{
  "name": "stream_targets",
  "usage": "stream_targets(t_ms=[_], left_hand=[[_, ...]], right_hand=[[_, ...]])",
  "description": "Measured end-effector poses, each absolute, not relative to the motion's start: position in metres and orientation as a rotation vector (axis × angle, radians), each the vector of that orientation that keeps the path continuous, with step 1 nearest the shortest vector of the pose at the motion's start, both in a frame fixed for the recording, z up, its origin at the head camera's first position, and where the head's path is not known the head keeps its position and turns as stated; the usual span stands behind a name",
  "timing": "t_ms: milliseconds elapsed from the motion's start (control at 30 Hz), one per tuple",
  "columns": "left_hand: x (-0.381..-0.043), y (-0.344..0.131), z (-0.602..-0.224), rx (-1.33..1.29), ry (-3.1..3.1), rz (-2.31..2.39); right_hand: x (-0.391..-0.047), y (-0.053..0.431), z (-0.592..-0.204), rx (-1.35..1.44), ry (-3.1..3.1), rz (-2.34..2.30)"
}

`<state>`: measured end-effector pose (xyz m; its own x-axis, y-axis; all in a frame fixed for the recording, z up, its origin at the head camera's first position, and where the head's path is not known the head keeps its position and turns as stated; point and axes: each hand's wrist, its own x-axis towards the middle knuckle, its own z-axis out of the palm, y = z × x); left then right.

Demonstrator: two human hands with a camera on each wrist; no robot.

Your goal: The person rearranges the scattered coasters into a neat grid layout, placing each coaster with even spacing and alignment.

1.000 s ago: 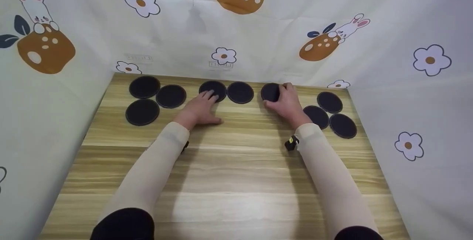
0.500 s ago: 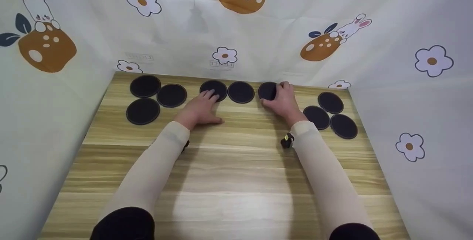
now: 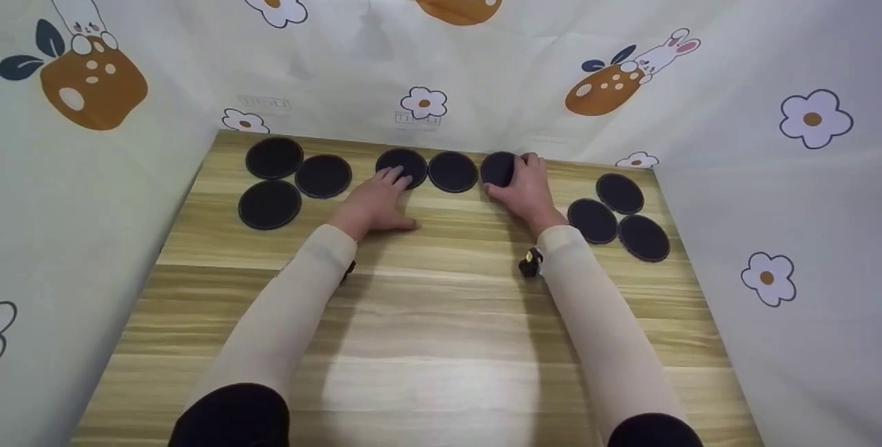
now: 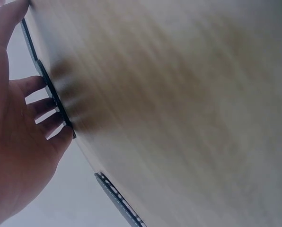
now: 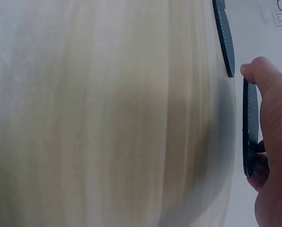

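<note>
Along the back of the table lie round black coasters with stitched rims. My left hand [image 3: 372,204] rests its fingertips on one coaster [image 3: 394,158], thumb spread out to the side; the left wrist view shows those fingers [image 4: 51,124] on top of that coaster. A middle coaster [image 3: 453,171] sits right beside it. My right hand [image 3: 527,189] grips another coaster [image 3: 497,167] by opposite edges between thumb and fingers, close to the middle one's right. In the right wrist view a gap shows between this held coaster [image 5: 250,123] and the tabletop.
Three coasters [image 3: 270,204] cluster at the back left of the wood-grain table [image 3: 427,337]. Another three [image 3: 643,238] form a group at the back right, near my right wrist. Patterned cloth walls [image 3: 324,54] enclose the back and both sides.
My right hand has slid left with its coaster, bringing it closer to the middle one. The left hand keeps its place on its coaster. The head view has shifted slightly.
</note>
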<state>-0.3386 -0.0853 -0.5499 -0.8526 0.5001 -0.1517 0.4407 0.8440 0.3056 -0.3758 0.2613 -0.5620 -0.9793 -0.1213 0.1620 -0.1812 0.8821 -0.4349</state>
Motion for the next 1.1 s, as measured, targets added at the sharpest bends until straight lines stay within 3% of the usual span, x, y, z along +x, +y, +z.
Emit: stream_targets(t_ms=[1100], left_hand=[[-0.340,-0.085,-0.551,0.720,2.783,0.379]], right_hand=[[-0.378,0.259,-0.580,0.114,-3.036,0.726]])
